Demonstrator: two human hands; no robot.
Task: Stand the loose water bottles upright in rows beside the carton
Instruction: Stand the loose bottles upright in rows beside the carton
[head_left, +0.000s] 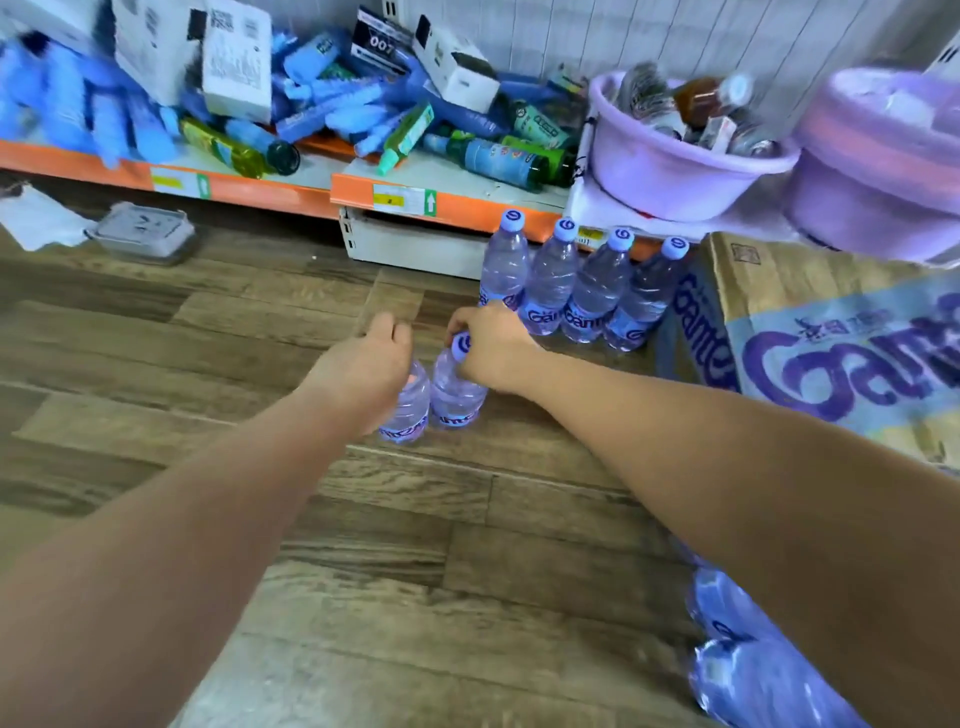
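On a floor (208, 332) of brown wood-look planks, before a low shelf (249, 189) with an orange front edge that is heaped with blue packs, white boxes and green bottles, two water bottles stand side by side and touching. Each is upright, its long axis vertical and its cap end up. The left hand (371, 364) is curled down over the top of the left bottle (408, 413) and grips it, hiding the cap and neck. The right hand (488, 348) pinches the right bottle (457, 392) round its neck, with the blue cap showing between the fingers. Behind them, well apart, a row of four bottles (574, 283) stands upright, caps up, running from the shelf's foot to the carton (831, 338), the last one just beside its printed wall. The carton is cut off by the right edge. At lower right, loose bottles (737, 618) lie on the floor, partly hidden under the right forearm and cut off by the bottom edge; which way their caps point cannot be told. Two lilac basins (670, 171) sit above the carton, their contents blurred. A grey tray (143, 231) and a white sheet (36, 215) lie on the floor at far left.
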